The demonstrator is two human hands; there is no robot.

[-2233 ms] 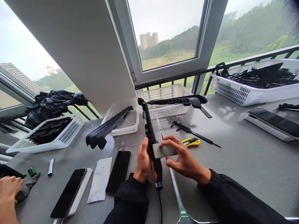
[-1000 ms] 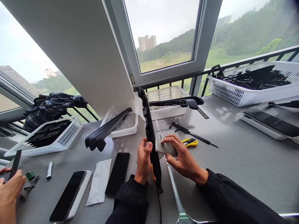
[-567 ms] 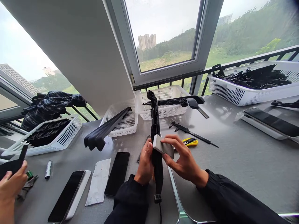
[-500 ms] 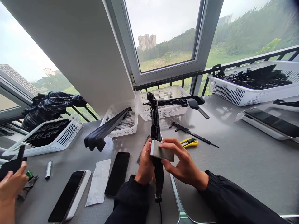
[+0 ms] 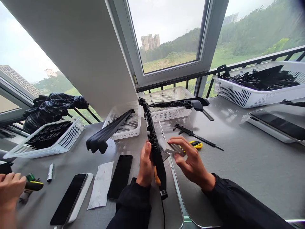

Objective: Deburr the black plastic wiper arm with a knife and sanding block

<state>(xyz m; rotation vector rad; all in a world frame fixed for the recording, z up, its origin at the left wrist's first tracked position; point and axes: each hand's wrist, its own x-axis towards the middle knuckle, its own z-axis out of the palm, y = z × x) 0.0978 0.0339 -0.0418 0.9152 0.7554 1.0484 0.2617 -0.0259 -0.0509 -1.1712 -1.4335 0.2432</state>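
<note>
My left hand (image 5: 145, 167) is closed around a long black plastic part (image 5: 152, 136), which stands tilted with its ribbed side showing. Beside the lower half of that part, an orange piece (image 5: 157, 176) peeks out below my palm; what it belongs to is hidden. Between the thumb and fingers of my right hand (image 5: 189, 160) is a light grey rectangular block (image 5: 171, 147), smeared by motion. The block is just right of the black part, and I cannot tell whether they touch. Behind my right fingers lies a yellow utility knife (image 5: 196, 144).
A caliper (image 5: 195, 136) lies beyond the knife. White baskets (image 5: 164, 117) stand along the window, some with black parts. Phones (image 5: 119, 176) and white paper (image 5: 101, 184) lie to the left. Another person's hand (image 5: 11, 187) grips a yellow-and-black handle at far left.
The black part's upper end has swung left and its lower end right. My right hand and the block have moved right, off its front. The other person's hand now shows a yellow-and-black handle.
</note>
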